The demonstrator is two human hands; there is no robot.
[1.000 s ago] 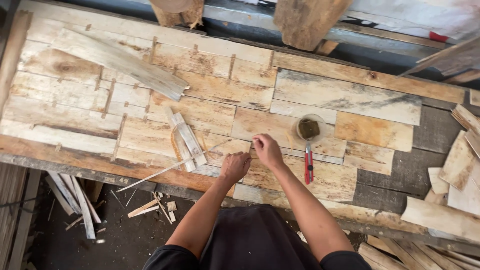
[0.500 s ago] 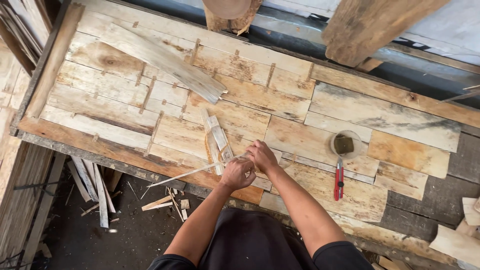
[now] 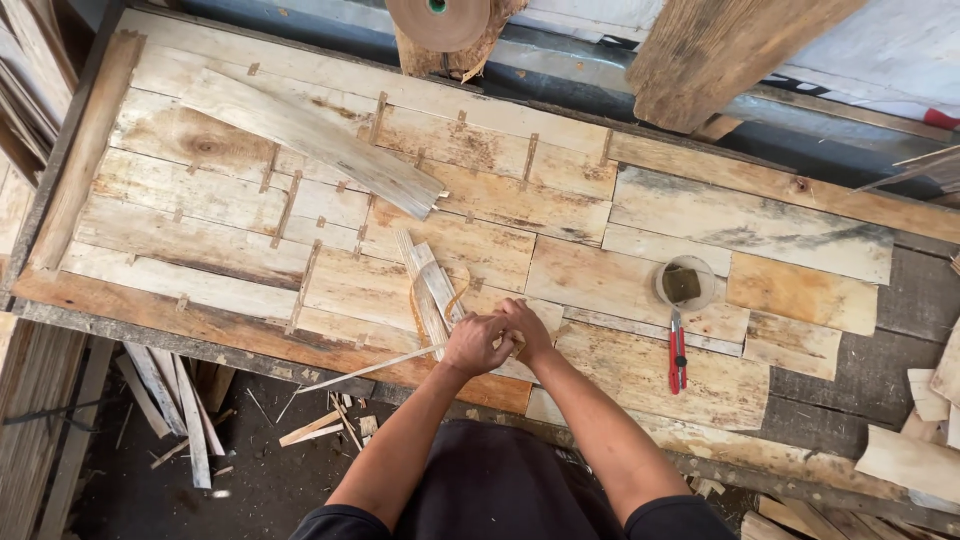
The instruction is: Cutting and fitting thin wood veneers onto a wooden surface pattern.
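My left hand [image 3: 474,343] and my right hand [image 3: 524,322] are pressed together on the patchwork veneer sheet [image 3: 250,230], fingers closed over a small spot near its front edge. The left hand pinches a long thin wood sliver [image 3: 370,367] that runs out to the left past the table edge. Just left of the hands lie a few narrow veneer strips [image 3: 425,290] with a loop of brown tape curling around them. What the right fingers press on is hidden.
A red utility knife [image 3: 678,352] lies right of the hands, below a small round cup [image 3: 684,283]. A loose veneer plank [image 3: 310,138] lies diagonally at the back left. A brown tape roll [image 3: 438,18] sits at the far edge. Offcuts litter the floor [image 3: 180,420].
The view shifted so the table appears further right. My two hands have drawn closer together and now touch, with the sliver still in the left.
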